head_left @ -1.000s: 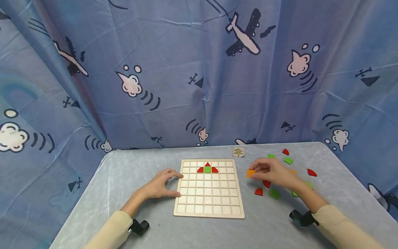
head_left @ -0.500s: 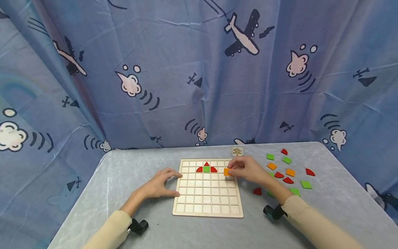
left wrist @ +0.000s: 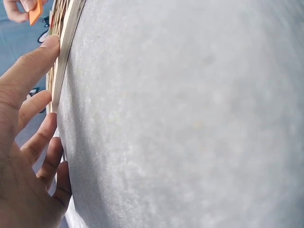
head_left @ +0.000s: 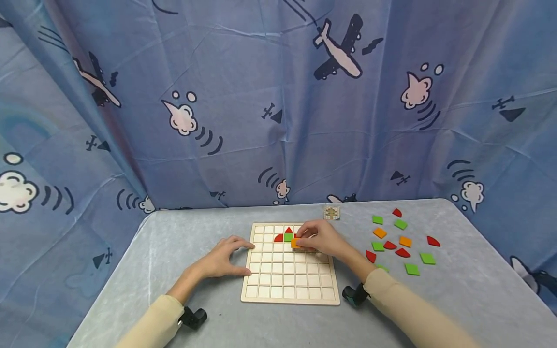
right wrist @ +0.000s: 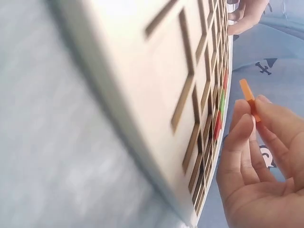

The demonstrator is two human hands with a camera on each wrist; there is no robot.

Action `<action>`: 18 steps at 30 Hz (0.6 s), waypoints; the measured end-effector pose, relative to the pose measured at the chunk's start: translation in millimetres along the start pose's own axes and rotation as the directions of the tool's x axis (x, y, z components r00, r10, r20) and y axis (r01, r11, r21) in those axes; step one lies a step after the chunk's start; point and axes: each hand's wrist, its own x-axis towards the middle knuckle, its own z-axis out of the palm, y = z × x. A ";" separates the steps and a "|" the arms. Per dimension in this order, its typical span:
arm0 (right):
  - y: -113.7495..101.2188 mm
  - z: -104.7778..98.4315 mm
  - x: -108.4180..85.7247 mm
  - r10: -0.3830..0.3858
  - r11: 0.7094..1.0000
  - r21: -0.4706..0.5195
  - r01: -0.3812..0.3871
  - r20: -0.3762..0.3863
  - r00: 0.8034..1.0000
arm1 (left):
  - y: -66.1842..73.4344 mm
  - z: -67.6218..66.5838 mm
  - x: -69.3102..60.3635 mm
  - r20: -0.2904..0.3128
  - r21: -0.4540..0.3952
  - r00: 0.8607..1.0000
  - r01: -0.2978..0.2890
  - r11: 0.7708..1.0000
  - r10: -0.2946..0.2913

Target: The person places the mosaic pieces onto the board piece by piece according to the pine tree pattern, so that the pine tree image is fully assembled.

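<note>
An orange square tile is pinched between the thumb and fingers of my right hand. In the right wrist view the same tile hangs above the wooden grid board, not touching it. My left hand rests at the board's left edge, thumb and fingertips against the rim; the left wrist view shows its thumb on that edge. Near the top of the board lie a red triangle, a green square and a red quarter-circle. Another red piece is mostly hidden behind my right fingers.
Right of the board, loose tiles lie scattered on the grey table: green squares, red quarter-circles and orange squares. A small pattern card lies behind the board. A blue printed curtain hangs at the back.
My right hand has carried the orange tile left from the scattered pieces, over the board's right edge, to beside the green and red pieces. My left hand has stayed at the board's edge.
</note>
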 end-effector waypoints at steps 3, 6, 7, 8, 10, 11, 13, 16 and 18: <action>-1.1 5.0 3.3 0.015 1.000 0.018 -0.015 -0.001 1.000 | 0.1 -0.1 0.1 0.000 0.000 1.000 0.004 1.000 -0.004; -1.5 8.5 5.5 0.025 0.999 0.024 -0.025 0.002 1.000 | 0.2 -0.1 -0.1 -0.001 -0.001 1.000 -0.001 1.000 0.001; -2.0 9.5 6.1 0.031 0.999 0.029 -0.031 0.004 1.000 | 0.1 -0.2 -0.1 -0.003 0.002 1.000 -0.006 1.000 0.006; -2.1 10.1 6.6 0.040 0.999 0.035 -0.041 0.007 0.999 | 0.1 -0.2 0.0 -0.004 0.002 1.000 -0.011 1.000 0.011; -2.2 11.5 7.6 0.062 0.998 0.033 -0.062 0.009 0.998 | 0.2 -0.4 0.1 -0.008 0.005 1.000 -0.019 1.000 0.019; -2.5 12.2 8.0 0.069 0.997 0.028 -0.069 0.010 0.998 | 0.3 -0.5 0.1 -0.010 0.006 1.000 -0.022 1.000 0.022; -2.9 13.4 8.7 0.074 0.997 0.015 -0.074 0.016 0.997 | 0.7 -0.7 0.1 -0.010 0.006 1.000 -0.022 1.000 0.022; -3.1 15.0 9.4 0.072 0.997 -0.003 -0.072 0.027 0.997 | 1.1 -0.8 0.1 -0.010 0.007 1.000 -0.020 1.000 0.020; -3.4 16.0 9.9 0.068 0.998 -0.014 -0.068 0.030 0.997 | 1.2 -0.7 0.3 -0.009 0.008 1.000 -0.019 1.000 0.019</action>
